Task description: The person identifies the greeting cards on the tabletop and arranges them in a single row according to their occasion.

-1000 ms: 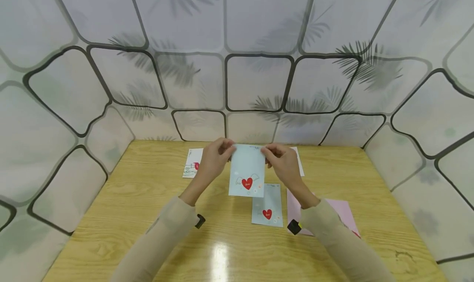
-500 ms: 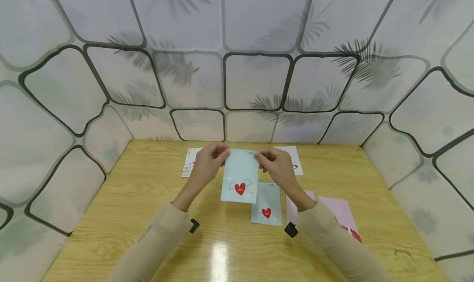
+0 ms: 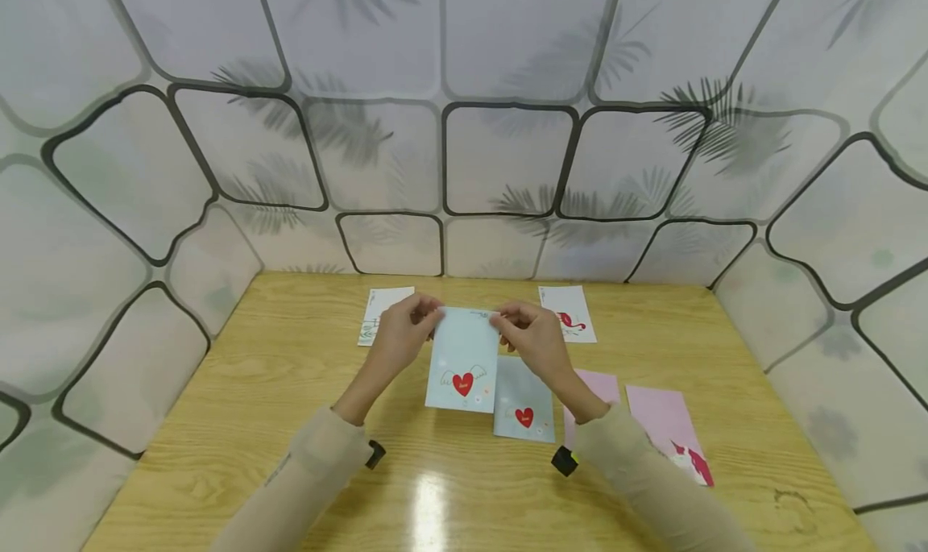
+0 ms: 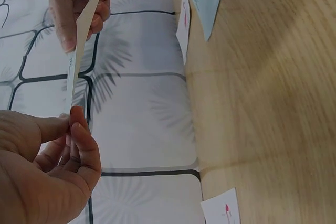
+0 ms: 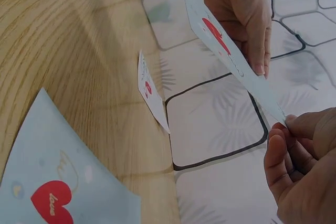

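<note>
A pale blue rectangular paper card printed with a winged red heart [image 3: 462, 359] is held upright above the wooden bench [image 3: 239, 391], its top left corner pinched in the grip of the left hand [image 3: 397, 338] and its top right corner pinched in the grip of the right hand [image 3: 532, 341]. It hangs just left of, and partly over, a second pale blue heart card [image 3: 524, 399] lying flat. The step in hand is judged to be the carrying of the card; a free patch of bench is called for next.
</note>
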Motion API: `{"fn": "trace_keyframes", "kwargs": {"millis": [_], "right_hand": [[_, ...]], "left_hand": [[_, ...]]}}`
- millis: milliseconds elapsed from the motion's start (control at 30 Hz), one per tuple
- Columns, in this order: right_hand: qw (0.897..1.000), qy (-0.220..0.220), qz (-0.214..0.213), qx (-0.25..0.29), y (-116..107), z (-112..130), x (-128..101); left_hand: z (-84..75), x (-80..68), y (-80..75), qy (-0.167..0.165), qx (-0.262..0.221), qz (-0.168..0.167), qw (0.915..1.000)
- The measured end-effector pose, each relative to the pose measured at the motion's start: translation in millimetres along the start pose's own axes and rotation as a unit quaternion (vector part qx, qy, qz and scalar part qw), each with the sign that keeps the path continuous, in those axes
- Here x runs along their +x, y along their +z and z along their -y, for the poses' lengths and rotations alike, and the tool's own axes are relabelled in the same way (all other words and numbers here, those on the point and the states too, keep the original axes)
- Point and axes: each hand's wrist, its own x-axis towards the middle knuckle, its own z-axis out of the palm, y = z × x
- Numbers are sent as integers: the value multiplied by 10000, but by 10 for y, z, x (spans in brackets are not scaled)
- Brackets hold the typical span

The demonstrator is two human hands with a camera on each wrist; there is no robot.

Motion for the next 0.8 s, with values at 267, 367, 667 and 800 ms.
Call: {"fn": "trace_keyframes", "kwargs": {"millis": [267, 367, 667, 800], "right_hand": [[9997, 157, 71, -160, 74, -139, -40], [9994, 278, 126, -163, 100, -173, -50], [9974, 619, 229, -278, 170, -324, -63], [9963, 727, 261, -372, 203, -423, -63]], "left_hand": [[145, -28, 58, -206, 70, 51, 9998], [188, -37, 75, -289, 105, 78, 9995], [323, -32, 142, -530, 230, 133, 9982], [378, -33, 173, -705, 277, 211, 9969]]}}
